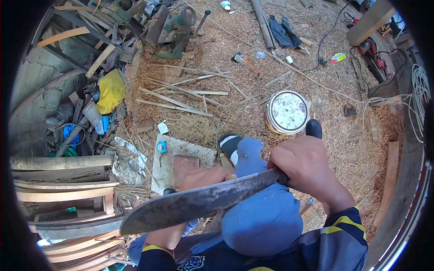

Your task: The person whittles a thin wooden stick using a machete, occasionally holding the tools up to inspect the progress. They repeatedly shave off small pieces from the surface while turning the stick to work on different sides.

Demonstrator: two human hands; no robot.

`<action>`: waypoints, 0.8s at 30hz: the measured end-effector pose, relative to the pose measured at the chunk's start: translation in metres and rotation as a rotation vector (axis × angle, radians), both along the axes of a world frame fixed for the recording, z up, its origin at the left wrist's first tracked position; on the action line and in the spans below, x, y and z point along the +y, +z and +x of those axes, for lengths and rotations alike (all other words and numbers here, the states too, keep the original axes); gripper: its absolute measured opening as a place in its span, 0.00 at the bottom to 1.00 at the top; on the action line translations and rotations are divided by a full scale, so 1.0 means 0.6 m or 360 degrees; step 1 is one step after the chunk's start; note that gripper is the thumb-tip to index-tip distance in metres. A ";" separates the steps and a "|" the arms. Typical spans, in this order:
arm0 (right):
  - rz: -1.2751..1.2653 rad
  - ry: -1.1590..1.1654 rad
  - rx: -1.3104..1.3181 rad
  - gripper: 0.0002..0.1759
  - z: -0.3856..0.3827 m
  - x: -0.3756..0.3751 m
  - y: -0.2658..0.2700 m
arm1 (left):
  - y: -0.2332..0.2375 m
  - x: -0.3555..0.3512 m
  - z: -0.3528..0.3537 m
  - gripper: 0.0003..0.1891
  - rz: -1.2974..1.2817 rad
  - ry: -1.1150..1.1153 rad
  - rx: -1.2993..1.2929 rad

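Observation:
A large machete (199,201) with a broad, dark, stained blade spans the view in front of my lap, its tip toward the lower left. My right hand (300,162) is closed round its handle; a black rounded end (313,129) shows just past the fist. Behind the blade, my left hand (203,177) is closed, and the tip of a pale piece of wood (231,177) shows at its fingers. The blade hides most of that hand and the wood. My blue-trousered knee (262,221) lies beneath the blade.
A round tin with a spotted lid (288,111) stands on ground strewn with shavings. Thin wooden strips (181,97) lie ahead. A blue tape measure (161,146) and reddish block (185,167) rest on a board at left. Curved timbers (68,196) are at left; a cord (325,88) crosses right.

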State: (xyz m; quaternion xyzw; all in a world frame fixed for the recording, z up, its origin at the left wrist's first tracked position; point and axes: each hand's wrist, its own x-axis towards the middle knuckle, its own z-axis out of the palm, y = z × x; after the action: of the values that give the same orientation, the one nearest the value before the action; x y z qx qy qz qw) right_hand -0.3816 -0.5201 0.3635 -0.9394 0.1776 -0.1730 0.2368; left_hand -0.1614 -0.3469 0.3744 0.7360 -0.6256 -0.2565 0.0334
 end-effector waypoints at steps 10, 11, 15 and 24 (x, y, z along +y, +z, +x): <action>0.0338 -0.0189 0.0063 0.15 -0.027 0.003 -0.041 | -0.142 0.069 0.037 0.21 -0.0852 0.0714 0.0930; 0.0310 -0.0142 0.0105 0.15 -0.022 0.005 -0.032 | -0.149 0.056 0.022 0.21 -0.0825 0.0682 0.0921; 0.0149 0.0016 0.0163 0.14 -0.005 -0.007 -0.012 | -0.038 -0.053 -0.005 0.22 -0.0518 0.0518 0.1217; 0.0144 0.0125 0.0047 0.11 0.029 -0.010 -0.017 | -0.029 -0.046 0.001 0.09 -0.0401 0.0328 0.1072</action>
State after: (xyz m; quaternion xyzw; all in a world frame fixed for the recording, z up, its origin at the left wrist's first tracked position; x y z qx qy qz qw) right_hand -0.3641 -0.5263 0.3531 -0.9364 0.1515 -0.1416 0.2830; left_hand -0.1609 -0.3744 0.3573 0.6597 -0.5287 -0.4006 0.3534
